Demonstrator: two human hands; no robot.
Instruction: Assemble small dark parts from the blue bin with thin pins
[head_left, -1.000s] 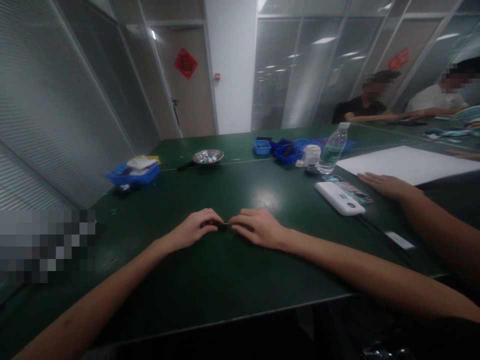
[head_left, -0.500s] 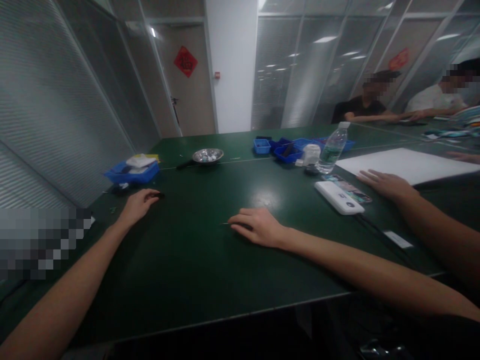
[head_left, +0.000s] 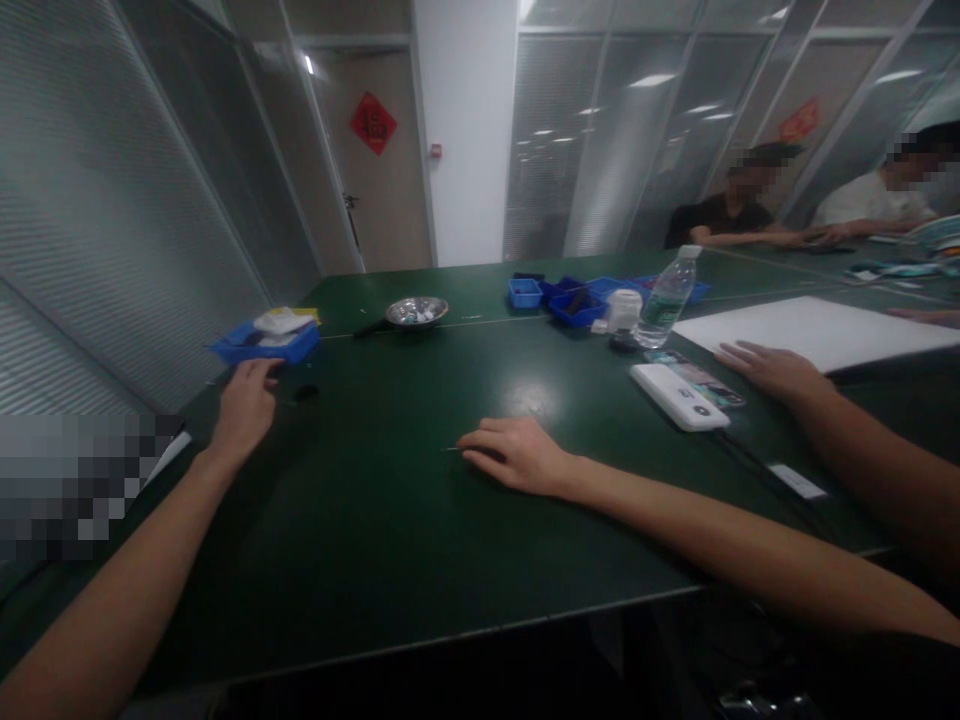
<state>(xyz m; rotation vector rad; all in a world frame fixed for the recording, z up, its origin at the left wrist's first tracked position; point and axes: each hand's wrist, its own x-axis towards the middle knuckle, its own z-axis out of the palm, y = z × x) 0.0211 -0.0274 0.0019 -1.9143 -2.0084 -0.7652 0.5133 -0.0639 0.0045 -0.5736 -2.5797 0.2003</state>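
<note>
My left hand (head_left: 249, 400) is at the front of a blue bin (head_left: 301, 347), its fingers loosely bent and nothing visible in them. Close to it, on the green table (head_left: 360, 560), lies a small dark piece (head_left: 306, 393) whose kind is unclear. The bin holds white and yellow items (head_left: 283, 320). My right hand (head_left: 517, 455) rests on the table mid-view, its fingers closed on a thin metal tool; only the slim tip (head_left: 451, 449) sticks out to the left. The rest of that tool is hidden in the hand.
A steel bowl with a black handle (head_left: 418, 312) holds small pieces. Several blue trays (head_left: 576, 308), a water bottle (head_left: 666, 300) and a white power bank (head_left: 679, 396) stand rightward. Another person's hand (head_left: 772, 370) lies by a white board (head_left: 817, 325); two people sit beyond.
My left hand has let go of the small dark piece, which stays on the table, and has moved left and away from me to the blue bin. My right hand has stayed still.
</note>
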